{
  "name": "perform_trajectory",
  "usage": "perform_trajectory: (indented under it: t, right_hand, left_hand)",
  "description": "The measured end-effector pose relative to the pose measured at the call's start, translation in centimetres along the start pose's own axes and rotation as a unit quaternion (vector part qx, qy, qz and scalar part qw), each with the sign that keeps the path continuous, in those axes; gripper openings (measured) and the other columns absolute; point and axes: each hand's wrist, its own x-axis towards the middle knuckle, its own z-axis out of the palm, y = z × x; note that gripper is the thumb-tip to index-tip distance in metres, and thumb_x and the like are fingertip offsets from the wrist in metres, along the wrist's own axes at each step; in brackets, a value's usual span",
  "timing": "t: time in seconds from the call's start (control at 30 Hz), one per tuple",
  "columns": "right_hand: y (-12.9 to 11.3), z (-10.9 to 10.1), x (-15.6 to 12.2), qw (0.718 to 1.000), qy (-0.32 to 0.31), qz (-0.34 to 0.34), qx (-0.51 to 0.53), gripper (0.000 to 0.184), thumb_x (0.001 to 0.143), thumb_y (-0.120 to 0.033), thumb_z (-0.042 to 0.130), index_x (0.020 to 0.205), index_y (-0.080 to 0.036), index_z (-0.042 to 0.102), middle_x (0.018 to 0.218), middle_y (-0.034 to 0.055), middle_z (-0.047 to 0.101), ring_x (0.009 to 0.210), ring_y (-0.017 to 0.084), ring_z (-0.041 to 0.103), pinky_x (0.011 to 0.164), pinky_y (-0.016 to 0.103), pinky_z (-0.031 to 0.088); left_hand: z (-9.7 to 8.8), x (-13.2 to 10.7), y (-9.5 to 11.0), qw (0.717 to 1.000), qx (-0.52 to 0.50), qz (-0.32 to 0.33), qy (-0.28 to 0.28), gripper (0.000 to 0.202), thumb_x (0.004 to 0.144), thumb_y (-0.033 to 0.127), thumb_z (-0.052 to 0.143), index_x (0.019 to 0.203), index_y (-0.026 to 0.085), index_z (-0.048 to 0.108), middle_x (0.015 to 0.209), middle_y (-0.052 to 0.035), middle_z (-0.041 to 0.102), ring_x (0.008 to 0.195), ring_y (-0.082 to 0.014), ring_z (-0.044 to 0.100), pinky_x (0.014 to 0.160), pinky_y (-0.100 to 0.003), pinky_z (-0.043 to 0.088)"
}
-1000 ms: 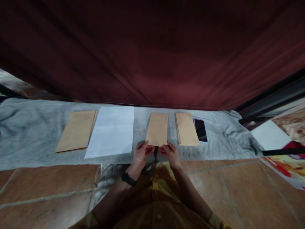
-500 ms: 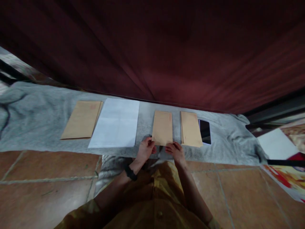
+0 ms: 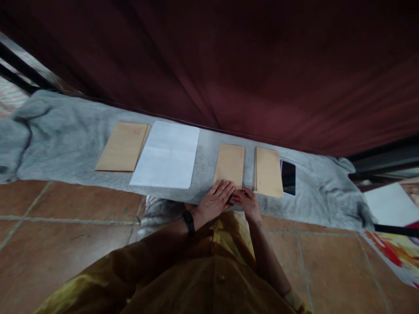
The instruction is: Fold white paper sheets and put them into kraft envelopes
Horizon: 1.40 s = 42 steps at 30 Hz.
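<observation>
A brown paper envelope [image 3: 230,160] lies on grey cloth in front of me, its near end covered by my hands. My left hand [image 3: 216,199], with a dark band on the wrist, rests flat across that end, fingers stretched out. My right hand [image 3: 248,203] is at the near right corner, fingers bent and closed on the envelope's edge; its fingertips are partly hidden beside the left hand. To the right sits a small stack of brown envelopes [image 3: 268,171]. White paper sheets [image 3: 167,153] lie to the left.
Farther left is another stack of brown envelopes [image 3: 123,147]. A dark-screened phone [image 3: 288,178] lies right of the right-hand stack. Grey cloth [image 3: 324,192] covers the long narrow surface. A dark red curtain [image 3: 209,69] hangs behind it, and tiled floor [image 3: 81,244] shows in front.
My left hand has gone from holding the envelope's near left corner to lying flat over its near end. My right hand stays at the right corner. The camera view has tilted and shifted slightly.
</observation>
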Motion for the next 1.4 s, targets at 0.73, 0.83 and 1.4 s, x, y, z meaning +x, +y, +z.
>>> perform_trajectory:
  t: [0.73,0.83,1.4]
  right_hand:
    - [0.0,-0.9,-0.5,0.986,0.002,-0.083,-0.146,0.035,0.078,-0.052,0.068,0.093,-0.021,0.067,0.059,-0.0030,0.067,0.043,0.013,0.058,0.040,0.023,0.047]
    - [0.1,-0.8,-0.2,0.985,0.006,-0.087,-0.148,0.031,0.078,-0.049,0.068,0.091,-0.021,0.066,0.059,-0.0038,0.066,0.043,0.013,0.056,0.039,0.022,0.046]
    - [0.1,-0.7,0.4,0.997,0.016,-0.070,-0.003,0.038,0.064,-0.052,0.076,0.082,-0.023,0.059,0.062,-0.0059,0.062,0.049,0.014,0.062,0.044,0.023,0.052]
  left_hand:
    - [0.4,-2.7,-1.0,0.949,-0.237,-0.159,0.136,0.059,0.099,0.017,0.039,0.158,0.014,0.035,0.168,-0.0146,0.028,0.155,-0.0240,0.026,0.126,-0.044,0.028]
    - [0.2,-1.7,-1.4,0.835,-0.417,-0.285,0.218,0.052,0.091,0.017,0.054,0.143,0.020,0.056,0.159,-0.0112,0.045,0.148,-0.0245,0.041,0.124,-0.041,0.033]
    - [-2.5,0.9,-2.3,0.529,-0.650,-0.481,0.259,0.030,0.066,0.013,0.079,0.095,0.019,0.075,0.094,-0.0040,0.076,0.097,-0.0196,0.070,0.097,-0.035,0.052]
